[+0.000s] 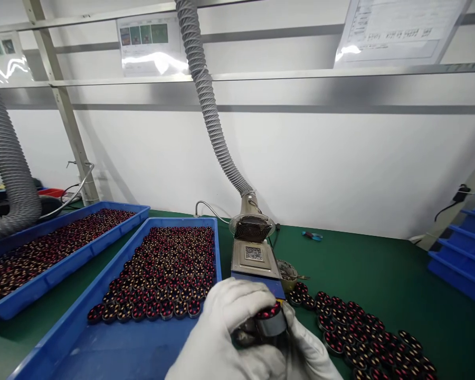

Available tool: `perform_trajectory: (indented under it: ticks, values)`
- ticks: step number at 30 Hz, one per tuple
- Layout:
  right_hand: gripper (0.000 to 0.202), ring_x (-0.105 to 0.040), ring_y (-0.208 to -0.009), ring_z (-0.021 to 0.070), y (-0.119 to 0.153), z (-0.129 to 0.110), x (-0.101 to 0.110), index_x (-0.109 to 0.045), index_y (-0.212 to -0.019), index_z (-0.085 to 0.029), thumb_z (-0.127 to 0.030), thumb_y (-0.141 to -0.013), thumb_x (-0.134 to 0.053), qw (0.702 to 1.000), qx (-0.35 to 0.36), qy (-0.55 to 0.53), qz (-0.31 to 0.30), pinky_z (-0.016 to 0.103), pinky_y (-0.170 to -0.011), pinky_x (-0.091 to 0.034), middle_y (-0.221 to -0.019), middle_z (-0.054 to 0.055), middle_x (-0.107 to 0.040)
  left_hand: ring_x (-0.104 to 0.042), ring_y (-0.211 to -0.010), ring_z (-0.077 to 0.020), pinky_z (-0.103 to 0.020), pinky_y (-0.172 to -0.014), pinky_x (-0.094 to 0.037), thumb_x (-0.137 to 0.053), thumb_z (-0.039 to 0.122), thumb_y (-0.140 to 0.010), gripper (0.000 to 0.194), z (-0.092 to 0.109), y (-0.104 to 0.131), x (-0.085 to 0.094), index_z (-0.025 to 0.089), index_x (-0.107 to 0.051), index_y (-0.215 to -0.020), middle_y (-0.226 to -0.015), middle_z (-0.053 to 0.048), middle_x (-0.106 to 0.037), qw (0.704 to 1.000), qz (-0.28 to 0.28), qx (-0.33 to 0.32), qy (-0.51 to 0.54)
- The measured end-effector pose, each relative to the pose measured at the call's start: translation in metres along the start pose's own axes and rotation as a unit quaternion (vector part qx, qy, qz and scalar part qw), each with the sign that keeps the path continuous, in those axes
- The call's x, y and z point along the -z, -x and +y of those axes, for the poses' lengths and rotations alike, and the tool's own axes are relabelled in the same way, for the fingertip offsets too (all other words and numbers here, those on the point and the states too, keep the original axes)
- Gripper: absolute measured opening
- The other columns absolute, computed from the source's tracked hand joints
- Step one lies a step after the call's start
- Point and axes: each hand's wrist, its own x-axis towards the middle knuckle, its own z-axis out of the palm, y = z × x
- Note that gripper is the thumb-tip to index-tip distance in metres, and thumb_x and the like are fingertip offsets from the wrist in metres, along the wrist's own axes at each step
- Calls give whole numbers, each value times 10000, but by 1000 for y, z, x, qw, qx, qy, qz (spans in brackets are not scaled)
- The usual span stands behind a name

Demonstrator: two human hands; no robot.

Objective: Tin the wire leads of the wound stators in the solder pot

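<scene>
My left hand (225, 330), in a white glove, curls its thumb and fingers around a short round black part (272, 323) with a smooth dark side wall and red bits on top. Below its left side shows more dark material, too shadowed to name. My right hand (311, 345), also gloved in white, closes on the same part from the right; most of its fingers are hidden. Just beyond the hands stands a metal-topped solder pot-like device (257, 258) with a square speckled plate. Many similar round parts (352, 330) lie on the green table to the right.
A blue tray (218, 253) holds rows of round parts, with another filled blue tray (75, 264) farther left. A grey duct (206, 89) hangs over the device. Beside it is a small round container (288, 274). Blue-handled cutters (312, 236) lie behind; stacked blue trays (463, 248) stand right.
</scene>
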Motion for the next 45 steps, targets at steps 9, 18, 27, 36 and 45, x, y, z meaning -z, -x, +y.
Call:
perform_trajectory:
  ticks: [9, 18, 27, 36, 45]
  values:
    - [265, -671, -670, 148, -4, 3, -11, -694, -865, -203, -401, -690, -711, 998, -48, 7, -50, 289, -647, -525, -766, 39, -720, -691, -678, -207, -299, -733, -552, -705, 180, -641, 58, -15, -4, -14, 221, -731, -610, -669, -25, -744, 962, 117, 86, 233]
    - [219, -682, -675, 94, 5, -8, -18, -717, -860, -222, -333, -673, -744, 998, -27, -40, -44, 178, -629, -524, -765, -8, -740, -667, -725, -198, -230, -570, -533, -551, 39, -511, 292, -1, -5, 3, 183, -739, -681, -893, -72, -717, 941, -21, 248, 231]
    - [277, -682, -642, 106, -4, -7, -13, -718, -838, -199, -318, -601, -797, 994, -79, -40, -58, 185, -615, -517, -778, 44, -743, -635, -723, -147, -178, -585, -497, -607, 55, -572, 215, 3, -4, 4, 229, -720, -626, -772, -15, -699, 913, 144, 218, 315]
    - [341, -680, -672, 168, -3, 0, -8, -697, -857, -225, -305, -550, -819, 998, 45, 38, 38, 275, -650, -547, -790, 30, -737, -603, -714, -146, -205, -672, -492, -519, -20, -569, 291, 6, -3, -2, 200, -708, -595, -689, -18, -654, 965, 55, 137, 216]
    - [267, -616, -963, 148, -13, 41, 2, -613, -936, -288, -130, -724, -654, 729, 538, 384, 178, 216, -771, -522, -1084, 5, -614, -559, -483, -84, -180, -480, -477, -702, 51, -548, 505, -2, 0, -10, 216, -688, -1024, -917, -60, -711, 893, 50, 333, 298]
